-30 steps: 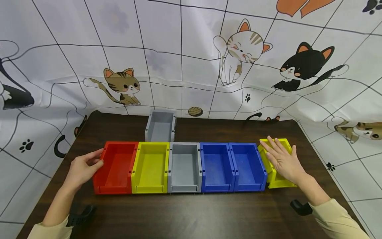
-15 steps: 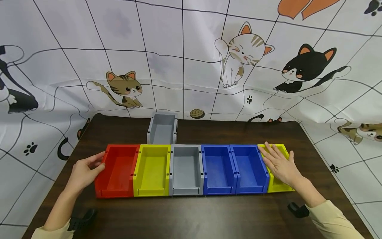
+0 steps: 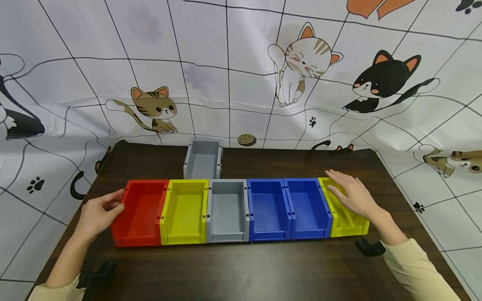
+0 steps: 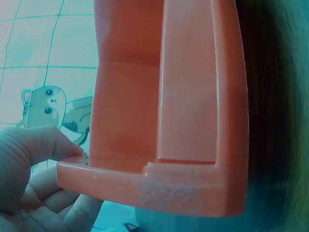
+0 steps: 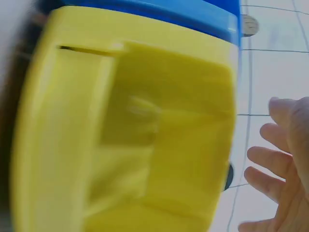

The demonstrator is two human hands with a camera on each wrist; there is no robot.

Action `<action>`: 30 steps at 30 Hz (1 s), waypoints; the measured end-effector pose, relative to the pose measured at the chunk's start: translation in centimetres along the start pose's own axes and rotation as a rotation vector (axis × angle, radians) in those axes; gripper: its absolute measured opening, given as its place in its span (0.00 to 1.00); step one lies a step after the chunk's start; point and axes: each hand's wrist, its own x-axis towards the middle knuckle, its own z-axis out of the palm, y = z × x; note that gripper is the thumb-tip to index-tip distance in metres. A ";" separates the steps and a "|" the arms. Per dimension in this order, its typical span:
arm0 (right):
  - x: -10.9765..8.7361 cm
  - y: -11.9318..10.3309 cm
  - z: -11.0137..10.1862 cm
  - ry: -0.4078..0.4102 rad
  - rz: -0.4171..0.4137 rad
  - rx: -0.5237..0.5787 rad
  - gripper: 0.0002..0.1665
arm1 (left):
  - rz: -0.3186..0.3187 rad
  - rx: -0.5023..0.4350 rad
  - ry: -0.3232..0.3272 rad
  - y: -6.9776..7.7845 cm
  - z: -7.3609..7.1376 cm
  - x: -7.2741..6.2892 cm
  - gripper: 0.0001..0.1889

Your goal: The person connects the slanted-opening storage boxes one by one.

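Observation:
My left hand [image 3: 96,215] pinches the outer side wall of the red bin [image 3: 141,213] at the left end of a row. The left wrist view shows the thumb on that bin's rim [image 4: 111,181] and the curled fingers outside it. At the row's right end stands a yellow bin [image 3: 348,223], flush against its blue neighbour. My right hand [image 3: 354,194] hovers over it with fingers loosely extended. In the right wrist view, that hand [image 5: 285,169] is apart from the yellow wall and holds nothing.
Between the end bins sit another yellow bin [image 3: 184,211], a grey bin [image 3: 227,209] and two blue bins, one [image 3: 267,209] left of the other [image 3: 306,209]. A second grey bin [image 3: 203,161] stands behind the row. A cat-patterned curtain [image 3: 226,83] borders the dark table [image 3: 241,271].
The right-end yellow bin has straightened and closed up against the blue bin. The whole row has shifted slightly left, the left hand with it. The right hand has lifted off the yellow bin.

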 end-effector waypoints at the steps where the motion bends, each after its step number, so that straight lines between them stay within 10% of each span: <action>1: 0.4 -0.2 -0.1 0.024 -0.013 -0.001 0.28 | 0.002 0.003 0.000 -0.2 -0.2 0.0 0.22; 9: 3.8 -2.1 -0.8 0.114 -0.021 0.105 0.26 | 0.040 -0.035 0.024 -1.7 -1.3 -0.3 0.21; 30: 14.1 -11.2 2.9 -0.002 0.029 0.496 0.24 | 0.002 -0.011 0.015 -3.0 -2.9 -0.4 0.21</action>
